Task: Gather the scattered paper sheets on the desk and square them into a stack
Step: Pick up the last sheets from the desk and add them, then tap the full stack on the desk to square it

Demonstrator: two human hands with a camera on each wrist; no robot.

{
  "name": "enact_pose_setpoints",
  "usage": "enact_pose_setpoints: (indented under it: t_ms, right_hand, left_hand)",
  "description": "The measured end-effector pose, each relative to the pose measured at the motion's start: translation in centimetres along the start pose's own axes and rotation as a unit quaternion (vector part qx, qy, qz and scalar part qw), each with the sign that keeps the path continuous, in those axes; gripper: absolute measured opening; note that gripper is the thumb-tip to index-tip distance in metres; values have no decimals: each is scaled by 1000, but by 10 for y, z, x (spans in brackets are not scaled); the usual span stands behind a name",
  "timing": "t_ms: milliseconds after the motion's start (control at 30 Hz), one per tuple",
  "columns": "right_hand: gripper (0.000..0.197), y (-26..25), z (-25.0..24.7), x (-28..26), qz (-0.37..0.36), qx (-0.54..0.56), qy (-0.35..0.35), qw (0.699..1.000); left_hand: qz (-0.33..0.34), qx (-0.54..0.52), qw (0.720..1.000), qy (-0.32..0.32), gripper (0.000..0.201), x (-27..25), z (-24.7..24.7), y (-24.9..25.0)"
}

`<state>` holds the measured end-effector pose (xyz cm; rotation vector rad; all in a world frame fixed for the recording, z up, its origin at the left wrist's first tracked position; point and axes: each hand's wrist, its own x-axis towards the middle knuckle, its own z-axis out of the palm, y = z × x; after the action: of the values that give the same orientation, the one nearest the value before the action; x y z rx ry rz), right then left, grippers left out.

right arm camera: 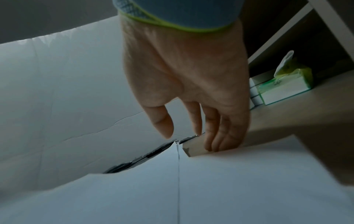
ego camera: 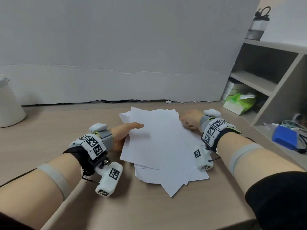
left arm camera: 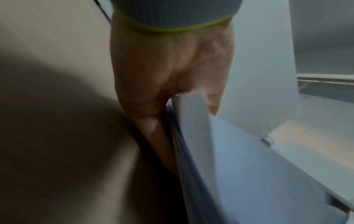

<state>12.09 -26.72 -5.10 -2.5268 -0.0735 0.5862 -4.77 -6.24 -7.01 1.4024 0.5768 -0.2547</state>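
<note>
The sheets (ego camera: 159,140), heaped askew at mid-desk (ego camera: 66,130), are being pinched at their left edge by the left hand (ego camera: 123,135) and nudged at the right by the right hand's (ego camera: 189,120) straight fingers (right arm camera: 214,136), so loose lower sheets risk being fanned out.

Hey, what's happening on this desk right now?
A person is gathering loose white paper sheets on a desk. The left hand grips the pile's left edge, thumb on top and fingers underneath. The right hand rests straight fingers against the right edge. The pile is not squared yet: corners still fan out at the near and far ends.
</note>
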Motion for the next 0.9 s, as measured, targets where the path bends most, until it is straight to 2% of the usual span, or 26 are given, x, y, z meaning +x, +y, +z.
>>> enact_pose_setpoints:
  t_ms: [67, 133, 300, 433, 600, 733, 767, 833, 900]
  right_hand:
    - [23, 10, -3, 0, 21, -60, 45, 997]
    - [14, 11, -5, -9, 14, -84, 32, 996]
    - [26, 14, -6, -18, 9, -1, 24, 1000]
    - [26, 19, -5, -24, 11, 6, 16, 1000]
    - [38, 30, -3, -27, 4, 32, 16, 999]
    - [79, 36, -9, -33, -20, 110, 9, 994]
    - [78, 36, -10, -38, -35, 157, -7, 987]
    - [55, 34, -14, -46, -92, 264, -52, 959]
    - [38, 26, -16, -55, -143, 329, -67, 931]
  left_hand:
    - [21, 13, 1000, 16, 49, 3, 4, 0]
    - [38, 23, 998, 33, 55, 5, 9, 1]
    - [75, 29, 993, 86, 76, 17, 13, -4]
    - [113, 56, 987, 103, 44, 8, 15, -7]
    - [190, 89, 972, 106, 33, 9, 10, -14]
    - [237, 85, 963, 94, 28, 2, -5, -10]
    - [242, 79, 963, 88, 30, 0, -10, -9]
    - [251, 72, 961, 85, 28, -5, -19, -6]
    - [266, 64, 958, 85, 25, -9, -26, -4]
